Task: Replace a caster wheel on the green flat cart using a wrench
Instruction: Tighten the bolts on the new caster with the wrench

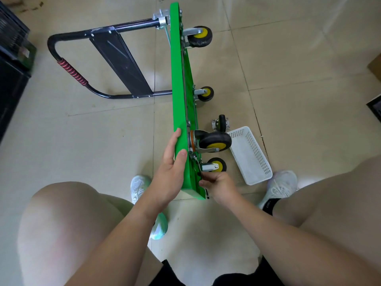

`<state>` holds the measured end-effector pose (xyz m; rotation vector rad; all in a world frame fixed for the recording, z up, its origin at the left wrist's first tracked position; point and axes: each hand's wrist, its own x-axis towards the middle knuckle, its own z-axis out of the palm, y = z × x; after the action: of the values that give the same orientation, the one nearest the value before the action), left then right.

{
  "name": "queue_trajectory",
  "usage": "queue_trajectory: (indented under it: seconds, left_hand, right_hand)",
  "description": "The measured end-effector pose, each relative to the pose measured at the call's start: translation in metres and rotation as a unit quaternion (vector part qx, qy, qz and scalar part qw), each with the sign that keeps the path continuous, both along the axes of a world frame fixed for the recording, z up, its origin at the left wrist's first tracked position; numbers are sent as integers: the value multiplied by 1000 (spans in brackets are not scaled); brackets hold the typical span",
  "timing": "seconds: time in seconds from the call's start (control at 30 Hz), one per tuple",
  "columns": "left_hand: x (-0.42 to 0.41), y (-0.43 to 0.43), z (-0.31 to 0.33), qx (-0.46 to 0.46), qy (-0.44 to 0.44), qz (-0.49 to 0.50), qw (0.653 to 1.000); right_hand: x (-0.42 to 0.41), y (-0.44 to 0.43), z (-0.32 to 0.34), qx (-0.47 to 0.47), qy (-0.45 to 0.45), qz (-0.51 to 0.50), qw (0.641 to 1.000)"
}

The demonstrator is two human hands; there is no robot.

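Beige floor (103, 141) tiles are seen all round, and the green flat cart (179, 79) is stood on its long edge upon them, wheels turned to the right, black handle (72, 71) laid out to the left. Its near end is clasped by the left hand (171, 168). A wrench (206, 193) is gripped in the right hand (218, 185) against the underside, just beside the nearest caster wheel (216, 165). A loose caster (221, 122) is set beside a white basket (250, 157).
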<state>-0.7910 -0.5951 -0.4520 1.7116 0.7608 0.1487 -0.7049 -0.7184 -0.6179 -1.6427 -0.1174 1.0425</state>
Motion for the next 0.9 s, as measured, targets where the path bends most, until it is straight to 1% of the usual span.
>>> queue_trajectory:
  seconds: [0.13, 0.23, 0.4, 0.57, 0.73, 0.9]
  left_hand:
    - [0, 0, -1, 2, 1, -4, 1000]
    - [0, 0, 0, 4, 4, -6, 1000]
    - [-1, 1, -2, -3, 1, -6, 1000]
    - [0, 0, 0, -7, 0, -3, 1000]
    - [0, 0, 1, -4, 1, -10, 1000]
    - [-1, 0, 0, -17, -8, -9, 1000]
  right_hand:
    - [1, -2, -3, -13, -37, -1, 999]
    - [1, -2, -1, -18, -48, -1, 999]
    - [4, 1, 2, -13, -25, -21, 999]
    - [3, 3, 6, -12, -8, -10, 1000]
    - [-4, 0, 23, -27, -53, -6, 998]
    - [-13, -11, 51, 8, -67, -8, 998]
